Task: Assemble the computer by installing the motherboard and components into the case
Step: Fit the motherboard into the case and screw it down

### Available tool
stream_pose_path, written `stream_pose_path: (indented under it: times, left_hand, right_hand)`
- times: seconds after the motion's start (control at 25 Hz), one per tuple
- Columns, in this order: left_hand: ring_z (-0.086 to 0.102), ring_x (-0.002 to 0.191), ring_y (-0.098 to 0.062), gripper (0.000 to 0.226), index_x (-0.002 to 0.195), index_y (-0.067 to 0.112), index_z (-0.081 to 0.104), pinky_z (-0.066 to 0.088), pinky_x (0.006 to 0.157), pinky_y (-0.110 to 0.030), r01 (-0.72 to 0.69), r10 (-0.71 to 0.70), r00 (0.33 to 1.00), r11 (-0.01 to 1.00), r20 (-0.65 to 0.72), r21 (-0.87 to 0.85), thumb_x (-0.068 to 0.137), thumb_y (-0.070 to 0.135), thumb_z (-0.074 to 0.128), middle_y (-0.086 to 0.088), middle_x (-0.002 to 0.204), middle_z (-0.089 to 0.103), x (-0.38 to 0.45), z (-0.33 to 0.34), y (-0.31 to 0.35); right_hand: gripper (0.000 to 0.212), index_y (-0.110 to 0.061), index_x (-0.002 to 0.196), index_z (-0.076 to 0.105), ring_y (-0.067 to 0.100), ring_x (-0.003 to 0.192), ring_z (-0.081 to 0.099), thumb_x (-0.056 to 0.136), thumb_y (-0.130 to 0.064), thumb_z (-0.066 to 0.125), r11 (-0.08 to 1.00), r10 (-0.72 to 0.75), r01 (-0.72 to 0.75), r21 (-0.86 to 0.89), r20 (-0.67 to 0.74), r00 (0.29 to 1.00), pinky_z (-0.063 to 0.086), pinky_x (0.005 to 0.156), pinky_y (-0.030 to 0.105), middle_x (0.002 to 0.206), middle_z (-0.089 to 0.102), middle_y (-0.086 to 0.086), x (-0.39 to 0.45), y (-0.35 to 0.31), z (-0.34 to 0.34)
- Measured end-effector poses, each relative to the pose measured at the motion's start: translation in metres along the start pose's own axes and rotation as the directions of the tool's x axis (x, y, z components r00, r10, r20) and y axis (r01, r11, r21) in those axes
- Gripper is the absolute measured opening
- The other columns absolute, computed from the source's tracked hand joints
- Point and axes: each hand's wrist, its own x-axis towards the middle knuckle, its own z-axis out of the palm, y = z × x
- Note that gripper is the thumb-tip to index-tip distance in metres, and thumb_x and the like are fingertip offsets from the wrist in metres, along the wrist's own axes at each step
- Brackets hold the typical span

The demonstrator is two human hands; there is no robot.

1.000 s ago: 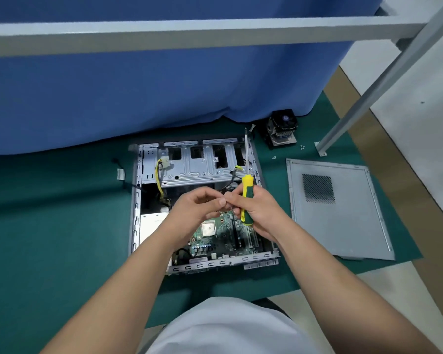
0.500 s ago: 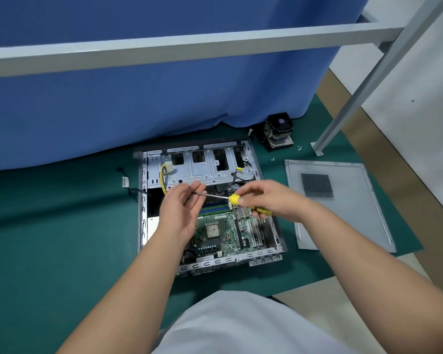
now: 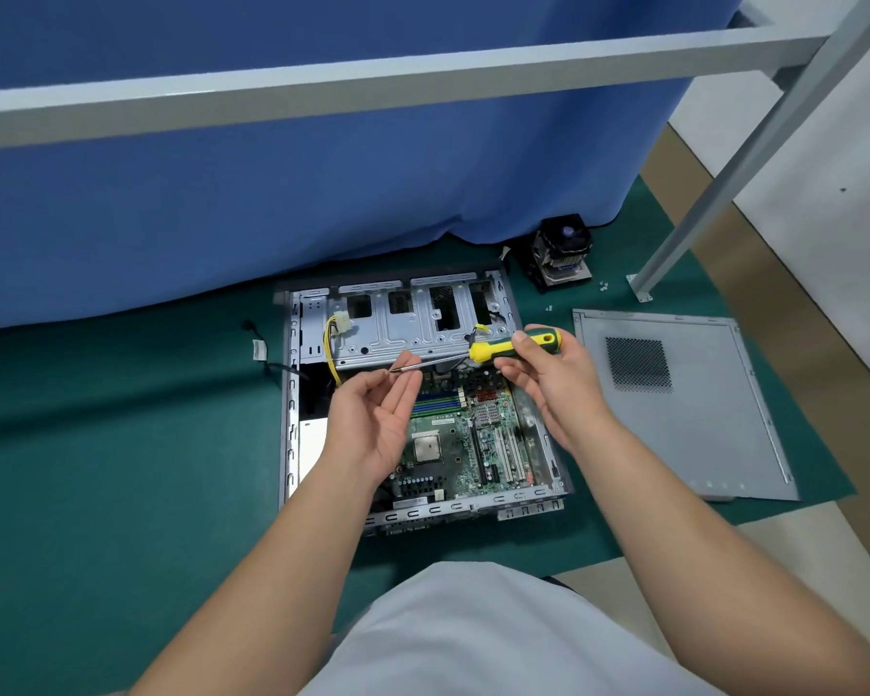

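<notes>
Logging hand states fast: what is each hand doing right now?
Left hand: open, palm up, fingertips at the tip of the screwdriver.
Right hand: grips the screwdriver handle.

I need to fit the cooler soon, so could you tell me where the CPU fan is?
In the head view, the CPU fan stands on the green mat beyond the case's far right corner, against the blue curtain.

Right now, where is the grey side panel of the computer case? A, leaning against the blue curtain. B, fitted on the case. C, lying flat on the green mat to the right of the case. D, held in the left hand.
C: the side panel lies flat on the green mat, right of the open case.
</notes>
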Motion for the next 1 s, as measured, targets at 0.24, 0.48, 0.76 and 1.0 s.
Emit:
stream_pose_path:
  times: [0.24, 0.48, 0.76, 1.0]
  left_hand:
    - [0.07, 0.114, -0.038, 0.023, 0.117, -0.01, 0.059, 0.061, 0.088, -0.039, 0.057, -0.057, 0.998, 0.998, 0.016, -0.01, 0.097, -0.003, 0.05, -0.027, 0.125, 0.068, -0.0015, -0.003, -0.0014]
    - [0.069, 0.114, -0.038, 0.024, 0.121, 0.001, 0.052, 0.062, 0.088, -0.039, 0.045, -0.045, 0.999, 0.999, 0.021, -0.026, 0.098, -0.006, 0.049, -0.029, 0.125, 0.068, 0.0001, -0.003, -0.0036]
    - [0.068, 0.118, -0.036, 0.01, 0.104, 0.006, 0.054, 0.061, 0.09, -0.039, 0.023, -0.025, 0.997, 0.999, 0.078, 0.022, 0.099, -0.003, 0.052, -0.022, 0.128, 0.069, 0.0038, -0.0057, -0.0053]
    - [0.07, 0.115, -0.031, 0.011, 0.108, 0.007, 0.057, 0.061, 0.085, -0.034, -0.009, 0.004, 0.999, 0.994, 0.048, 0.104, 0.099, 0.001, 0.058, -0.019, 0.126, 0.07, 0.0081, -0.0079, -0.0036]
  right_hand:
    - [0.031, 0.002, 0.121, 0.057, 0.028, 0.087, 0.076, 0.096, -0.012, 0.07, 1.0, 0.009, -0.009, -0.013, -0.006, 1.0, 0.062, 0.075, 0.026, 0.094, 0.072, 0.016, -0.0003, 0.0005, -0.0032]
    - [0.032, 0.002, 0.121, 0.056, 0.027, 0.089, 0.075, 0.097, -0.012, 0.069, 1.0, -0.011, 0.01, -0.027, -0.011, 1.0, 0.061, 0.076, 0.026, 0.099, 0.07, 0.018, -0.0045, 0.0019, -0.0044]
    - [0.033, 0.001, 0.122, 0.053, 0.025, 0.085, 0.077, 0.097, -0.013, 0.069, 0.995, -0.076, 0.074, -0.061, -0.019, 0.997, 0.06, 0.075, 0.025, 0.102, 0.07, 0.017, -0.0065, 0.0026, -0.0033]
    - [0.039, -0.003, 0.12, 0.054, 0.026, 0.084, 0.077, 0.093, -0.023, 0.075, 0.977, -0.151, 0.144, -0.157, -0.032, 0.988, 0.059, 0.069, 0.022, 0.104, 0.074, 0.019, -0.0035, -0.001, -0.0006]
